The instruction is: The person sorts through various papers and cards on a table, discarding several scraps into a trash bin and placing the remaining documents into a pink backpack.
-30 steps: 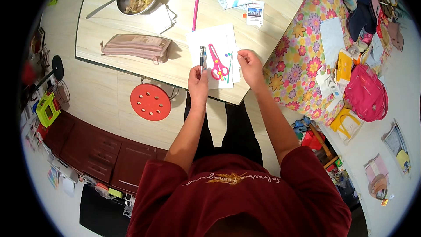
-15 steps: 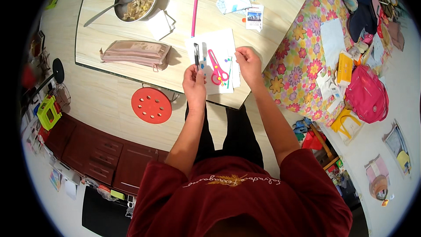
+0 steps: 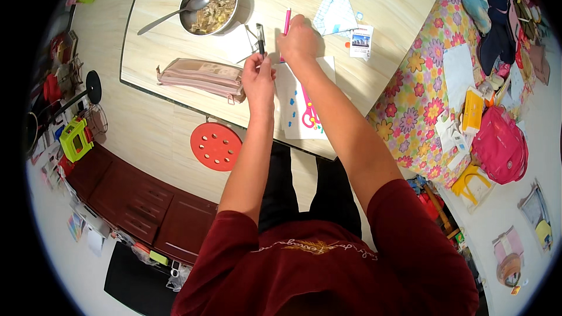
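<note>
While the left hand grips a dark pen, right-hand fingers close on the pink pen mid-table.

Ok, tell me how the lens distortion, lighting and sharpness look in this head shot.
Head view: strong fisheye, so the wooden table edge bows and a black vignette rings the frame. Light is even and warm; the metal bowl casts a soft shadow to its right. The left hand with its dark pen and the right hand on the pink pen look sharp.
</note>
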